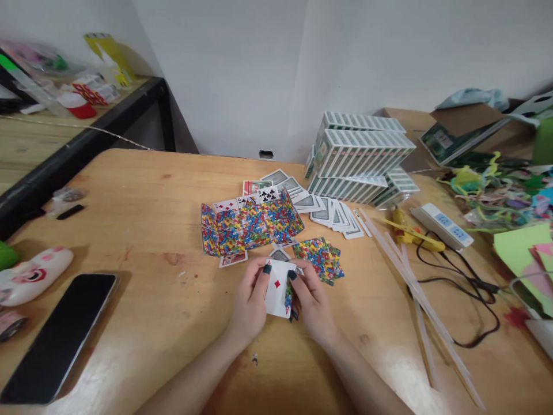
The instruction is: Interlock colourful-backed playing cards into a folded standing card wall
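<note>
An ace of diamonds playing card (275, 297) is held upright between both hands, face toward me. My left hand (251, 300) pinches its left edge, thumb on the face near the top. My right hand (311, 300) grips the right edge, and a strip of colourful patterned card shows under that thumb. Just beyond stands a folded structure (254, 225) of colourful patterned cards, with card faces showing along its back. Loose patterned cards (319, 259) lie right of my right hand. A grey-backed card (280, 255) lies partly hidden behind the held card.
Grey-backed cards (332, 214) fan out before stacked striped card boxes (363, 153). To the right are glue sticks (421, 300), a yellow glue gun (401, 227), a power strip (443, 225) and a black cable (484, 328). A phone (60, 337) and plush toy (37, 275) lie left.
</note>
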{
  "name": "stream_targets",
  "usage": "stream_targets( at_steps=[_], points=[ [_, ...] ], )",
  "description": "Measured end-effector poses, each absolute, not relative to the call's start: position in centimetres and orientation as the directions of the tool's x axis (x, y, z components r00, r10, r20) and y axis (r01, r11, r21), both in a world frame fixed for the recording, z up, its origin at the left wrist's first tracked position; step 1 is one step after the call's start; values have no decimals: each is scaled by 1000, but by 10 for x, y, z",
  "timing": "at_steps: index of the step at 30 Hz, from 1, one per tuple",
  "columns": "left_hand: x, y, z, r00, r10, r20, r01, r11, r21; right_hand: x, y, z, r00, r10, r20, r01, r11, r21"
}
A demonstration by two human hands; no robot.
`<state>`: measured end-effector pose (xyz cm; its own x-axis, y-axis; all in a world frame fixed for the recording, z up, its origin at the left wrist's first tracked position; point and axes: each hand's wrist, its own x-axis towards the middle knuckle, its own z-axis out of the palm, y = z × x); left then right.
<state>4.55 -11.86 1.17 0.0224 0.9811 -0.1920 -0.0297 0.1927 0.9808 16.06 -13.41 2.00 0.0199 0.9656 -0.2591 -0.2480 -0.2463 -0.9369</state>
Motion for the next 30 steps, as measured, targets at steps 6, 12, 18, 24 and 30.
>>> stream_targets(
  at_steps=[6, 12, 18, 24, 30],
  points=[
    [47, -119, 16, -4, 983, -186, -26, 185, 982, 161, -136, 18, 30, 964, -264, -257, -248, -934],
    [48, -119, 19, -3, 978, -207, -64, 206, 976, 160, -137, 17, 36, 961, -275, -289, -253, -923],
    [48, -119, 19, -5, 974, -228, -75, 227, 971, 158, -137, 20, 64, 962, -265, -302, -234, -924],
    [48, -120, 21, -10, 973, -232, -110, 230, 967, 158, -138, 19, 57, 954, -294, -302, -264, -916],
    [46, -121, 27, 33, 978, -204, -130, 206, 970, 157, -138, 19, 29, 936, -350, -435, -303, -848]
  ],
)
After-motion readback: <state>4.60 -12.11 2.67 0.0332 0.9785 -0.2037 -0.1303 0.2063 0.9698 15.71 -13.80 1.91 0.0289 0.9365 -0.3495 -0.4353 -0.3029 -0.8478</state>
